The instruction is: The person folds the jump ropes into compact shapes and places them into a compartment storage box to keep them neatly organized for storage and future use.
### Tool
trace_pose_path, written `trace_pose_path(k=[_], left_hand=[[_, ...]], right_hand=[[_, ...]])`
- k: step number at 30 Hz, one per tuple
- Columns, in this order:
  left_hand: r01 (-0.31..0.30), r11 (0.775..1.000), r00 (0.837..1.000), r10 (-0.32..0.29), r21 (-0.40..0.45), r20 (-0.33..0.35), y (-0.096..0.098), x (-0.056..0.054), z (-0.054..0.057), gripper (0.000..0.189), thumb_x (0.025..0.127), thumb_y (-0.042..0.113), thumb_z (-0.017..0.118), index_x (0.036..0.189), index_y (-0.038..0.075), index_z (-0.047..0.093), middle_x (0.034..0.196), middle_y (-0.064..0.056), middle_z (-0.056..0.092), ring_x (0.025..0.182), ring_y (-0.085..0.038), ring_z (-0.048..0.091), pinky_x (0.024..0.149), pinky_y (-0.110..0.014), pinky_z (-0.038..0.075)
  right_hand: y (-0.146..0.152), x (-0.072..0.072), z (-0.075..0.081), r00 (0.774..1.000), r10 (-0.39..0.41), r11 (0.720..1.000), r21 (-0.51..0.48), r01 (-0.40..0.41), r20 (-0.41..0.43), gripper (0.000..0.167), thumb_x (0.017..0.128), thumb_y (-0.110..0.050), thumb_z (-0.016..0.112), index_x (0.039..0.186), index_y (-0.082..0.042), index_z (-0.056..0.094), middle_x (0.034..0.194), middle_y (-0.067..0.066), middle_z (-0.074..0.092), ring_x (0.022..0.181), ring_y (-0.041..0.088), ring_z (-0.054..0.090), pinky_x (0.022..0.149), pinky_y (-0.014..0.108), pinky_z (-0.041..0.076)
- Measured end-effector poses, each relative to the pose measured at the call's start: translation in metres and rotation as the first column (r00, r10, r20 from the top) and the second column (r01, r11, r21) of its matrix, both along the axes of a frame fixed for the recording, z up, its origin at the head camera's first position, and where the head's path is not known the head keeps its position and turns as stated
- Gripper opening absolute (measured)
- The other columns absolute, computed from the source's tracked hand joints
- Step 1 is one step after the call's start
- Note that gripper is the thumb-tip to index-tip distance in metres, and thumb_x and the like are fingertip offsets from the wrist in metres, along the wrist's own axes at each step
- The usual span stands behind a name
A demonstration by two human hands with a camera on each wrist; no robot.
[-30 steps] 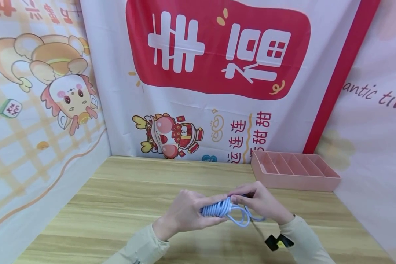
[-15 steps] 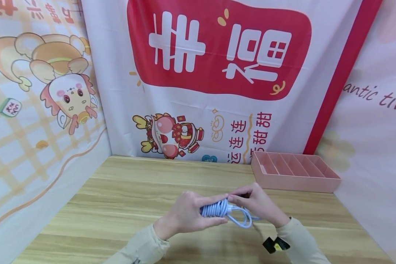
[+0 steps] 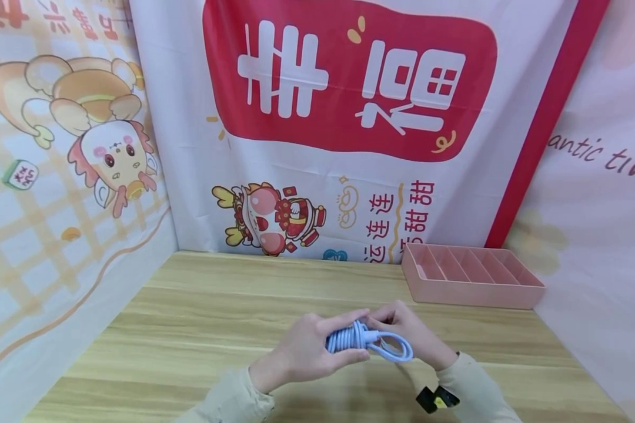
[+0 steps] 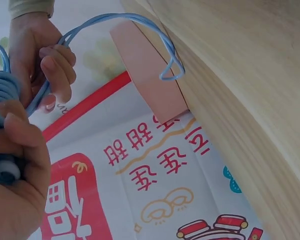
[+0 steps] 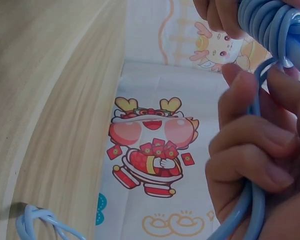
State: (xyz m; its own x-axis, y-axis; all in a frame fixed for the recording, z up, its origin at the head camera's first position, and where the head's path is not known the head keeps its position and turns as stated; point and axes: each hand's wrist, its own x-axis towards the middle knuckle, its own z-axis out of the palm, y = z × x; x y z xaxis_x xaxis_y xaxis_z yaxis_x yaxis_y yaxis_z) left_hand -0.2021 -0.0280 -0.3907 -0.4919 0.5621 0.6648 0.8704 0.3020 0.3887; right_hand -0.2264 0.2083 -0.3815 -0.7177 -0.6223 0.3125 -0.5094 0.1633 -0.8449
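Note:
A light blue cable (image 3: 344, 339) is wound in tight coils, and my left hand (image 3: 308, 353) grips the bundle between thumb and fingers. From the bundle's right end a small loop (image 3: 399, 346) of the same cable sticks out. Close beside it is my right hand (image 3: 411, 336), its fingertips near the coils. Curled right fingers (image 5: 255, 150) hold a doubled strand (image 5: 257, 200) in the right wrist view. In the left wrist view that strand's looped tail (image 4: 170, 60) hangs free past the right hand. The head view hides part of the right fingers behind the cable.
A pink divided box (image 3: 476, 291) stands at the table's back right, against the printed backdrop. The wooden table (image 3: 217, 299) spreads out below the hands. Printed cloths (image 3: 180, 147) enclose the back and both sides. A black and yellow item (image 3: 437, 399) shows at the right wrist.
My right hand has moved slightly left and down, closer to the bundle. The strand trailing beside the right hand has gone from the head view. My left hand keeps its grip, shifting slightly right.

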Motion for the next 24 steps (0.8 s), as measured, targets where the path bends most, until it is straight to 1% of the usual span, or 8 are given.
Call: trace_pose_path(k=[2,5,8,11,14,16,18,24], left_hand=[[0.017,1.0,1.0,-0.017,0.014,0.006,0.002,0.001,0.0,0.056,0.088,0.047,0.072,0.136,0.021,0.06,0.081,0.009,0.068,0.059,0.007,0.051,0.051,-0.011,0.041],[0.05,0.992,0.998,-0.053,0.113,0.017,0.002,0.001,0.001,0.048,0.087,0.038,0.076,0.129,0.016,0.065,0.094,0.004,0.071,0.068,0.004,0.058,0.055,-0.013,0.047],[0.064,0.974,0.996,-0.076,0.219,0.048,0.0,0.0,0.006,0.043,0.087,0.03,0.077,0.125,0.013,0.067,0.098,0.002,0.071,0.072,-0.002,0.063,0.056,-0.018,0.051],[0.022,0.96,0.996,-0.045,0.279,0.076,-0.002,-0.002,0.011,0.039,0.087,0.028,0.078,0.121,0.013,0.067,0.094,0.003,0.07,0.07,-0.005,0.064,0.054,-0.02,0.052],[-0.064,0.959,0.993,0.035,0.277,0.109,-0.004,-0.004,0.013,0.037,0.087,0.032,0.078,0.119,0.017,0.068,0.088,0.006,0.069,0.065,-0.004,0.062,0.052,-0.021,0.052],[-0.134,0.959,0.986,0.104,0.25,0.129,-0.005,-0.005,0.013,0.037,0.086,0.037,0.078,0.118,0.02,0.069,0.084,0.008,0.068,0.062,-0.003,0.06,0.05,-0.02,0.05],[-0.197,0.956,0.974,0.166,0.219,0.151,-0.005,-0.006,0.012,0.038,0.085,0.042,0.077,0.117,0.023,0.069,0.081,0.009,0.067,0.06,-0.001,0.059,0.048,-0.02,0.05],[-0.352,0.923,0.929,0.324,0.157,0.177,-0.008,-0.008,0.008,0.04,0.085,0.05,0.074,0.115,0.023,0.071,0.074,0.011,0.065,0.053,0.001,0.055,0.042,-0.02,0.046]], right_hand=[[-0.001,0.0,-0.001,1.0,0.014,1.0,-0.004,-0.014,-0.014,0.03,0.103,-0.01,0.053,0.082,-0.006,0.074,0.068,0.004,0.064,0.057,0.01,0.052,0.05,0.021,0.045],[-0.002,0.002,0.0,0.998,0.008,1.0,-0.014,-0.009,-0.063,0.028,0.102,-0.007,0.054,0.081,-0.005,0.073,0.065,0.002,0.062,0.055,0.009,0.052,0.048,0.023,0.045],[-0.005,0.004,0.0,0.994,-0.05,0.998,0.031,0.053,-0.1,0.03,0.101,-0.012,0.056,0.075,-0.008,0.07,0.061,0.002,0.06,0.051,0.009,0.049,0.047,0.023,0.043],[-0.008,0.006,-0.001,0.989,-0.115,0.988,0.09,0.123,-0.091,0.026,0.101,-0.023,0.059,0.078,-0.014,0.068,0.059,0.002,0.058,0.051,0.011,0.05,0.05,0.025,0.042],[-0.01,0.007,-0.004,0.99,-0.115,0.989,0.081,0.121,-0.076,0.013,0.1,-0.025,0.06,0.099,-0.014,0.068,0.063,0.008,0.058,0.052,0.017,0.052,0.05,0.029,0.046],[-0.012,0.008,-0.006,0.993,-0.089,0.993,0.067,0.094,-0.074,0.016,0.1,-0.024,0.06,0.111,-0.014,0.065,0.065,0.01,0.058,0.05,0.019,0.052,0.046,0.028,0.046],[-0.011,0.009,-0.006,0.994,-0.071,0.994,0.072,0.078,-0.086,0.019,0.1,-0.022,0.06,0.115,-0.013,0.067,0.065,0.011,0.057,0.049,0.017,0.051,0.043,0.027,0.044],[-0.011,0.007,-0.003,0.991,-0.084,0.983,0.157,0.1,-0.109,0.017,0.099,-0.022,0.061,0.102,-0.012,0.075,0.058,-0.001,0.054,0.048,0.004,0.045,0.041,0.02,0.036]])
